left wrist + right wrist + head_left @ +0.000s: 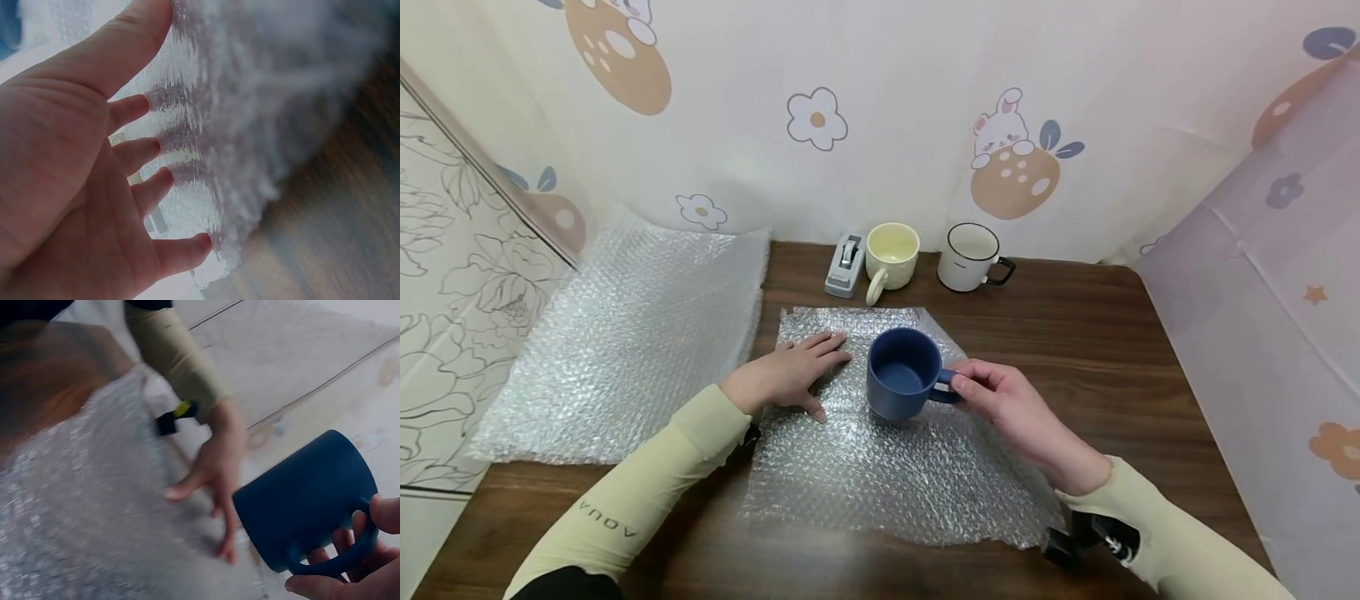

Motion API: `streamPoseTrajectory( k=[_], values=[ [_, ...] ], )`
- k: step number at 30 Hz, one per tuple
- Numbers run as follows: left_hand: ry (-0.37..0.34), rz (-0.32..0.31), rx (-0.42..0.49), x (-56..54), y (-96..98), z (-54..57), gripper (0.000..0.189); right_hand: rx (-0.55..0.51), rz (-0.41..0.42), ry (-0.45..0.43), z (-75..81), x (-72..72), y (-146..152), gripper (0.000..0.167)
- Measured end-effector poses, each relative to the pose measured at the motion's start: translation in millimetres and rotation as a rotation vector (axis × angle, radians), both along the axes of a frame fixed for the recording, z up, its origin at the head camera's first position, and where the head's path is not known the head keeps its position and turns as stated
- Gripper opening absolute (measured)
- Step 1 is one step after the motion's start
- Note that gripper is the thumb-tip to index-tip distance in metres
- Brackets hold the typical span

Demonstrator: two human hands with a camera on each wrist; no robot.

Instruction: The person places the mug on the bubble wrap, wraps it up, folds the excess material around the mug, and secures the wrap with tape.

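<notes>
A blue mug (891, 403) is held upright by its handle in my right hand (1011, 408), over a sheet of bubble wrap (865, 483) in the middle of the table. In the right wrist view, thumb and fingers grip the handle, and the mug (309, 494) appears tilted from that angle. My left hand (790, 373) rests with spread fingers on the left part of the sheet. Up close in the left wrist view, the fingertips of that hand (81, 162) touch the bubble wrap (206, 112).
More bubble wrap (640, 350) lies at the left of the brown wooden table (1090, 350). Along the back stand a grey tape dispenser (844, 271), a pale yellow mug (901, 268) and a white mug with a black handle (961, 271). A patterned curtain (895, 167) hangs behind.
</notes>
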State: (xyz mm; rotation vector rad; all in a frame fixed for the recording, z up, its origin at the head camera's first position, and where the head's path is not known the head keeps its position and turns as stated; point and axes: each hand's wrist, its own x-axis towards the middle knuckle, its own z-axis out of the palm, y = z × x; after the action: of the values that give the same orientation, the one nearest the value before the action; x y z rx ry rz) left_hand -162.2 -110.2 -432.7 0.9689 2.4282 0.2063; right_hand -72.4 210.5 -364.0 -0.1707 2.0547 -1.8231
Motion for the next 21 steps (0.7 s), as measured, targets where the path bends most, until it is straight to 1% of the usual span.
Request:
streamPoseTrajectory(
  k=[2, 4, 6, 9, 11, 13, 15, 18, 21],
  values=[
    [0.0, 0.001, 0.001, 0.0, -0.1, -0.2, 0.107, 0.007, -0.014, -0.014, -10.2, -2.3, -2.4, 0.03],
    [-0.001, 0.003, 0.003, 0.1, -0.5, -0.5, 0.107, 0.035, -0.034, -0.002, -19.1, -4.0, -4.2, 0.029],
    [0.002, 0.003, 0.001, 0.1, -0.5, 0.0, 0.107, 0.09, -0.054, 0.037, -26.9, -5.7, -4.6, 0.026],
    [0.004, 0.005, 0.0, 0.5, -0.6, 0.3, 0.107, 0.182, -0.078, 0.126, -38.1, -10.2, -2.4, 0.02],
    [0.003, 0.007, -0.002, 0.6, -0.5, 0.9, 0.107, 0.217, -0.091, 0.161, -44.7, -13.5, -0.2, 0.019],
    [0.0, 0.007, -0.003, 0.7, -0.5, 1.4, 0.107, 0.22, -0.099, 0.163, -50.7, -16.8, 2.2, 0.02],
    [-0.002, 0.009, -0.004, 0.5, -0.6, 1.7, 0.107, 0.201, -0.106, 0.144, -55.5, -18.9, 3.7, 0.022],
    [0.001, 0.009, -0.003, 0.3, -0.6, 1.0, 0.106, 0.157, -0.108, 0.116, -61.3, -19.2, 4.7, 0.024],
    [0.002, 0.009, -0.001, 0.1, -1.0, 0.2, 0.107, 0.084, -0.103, 0.082, -66.3, -17.3, 3.2, 0.024]
  ],
)
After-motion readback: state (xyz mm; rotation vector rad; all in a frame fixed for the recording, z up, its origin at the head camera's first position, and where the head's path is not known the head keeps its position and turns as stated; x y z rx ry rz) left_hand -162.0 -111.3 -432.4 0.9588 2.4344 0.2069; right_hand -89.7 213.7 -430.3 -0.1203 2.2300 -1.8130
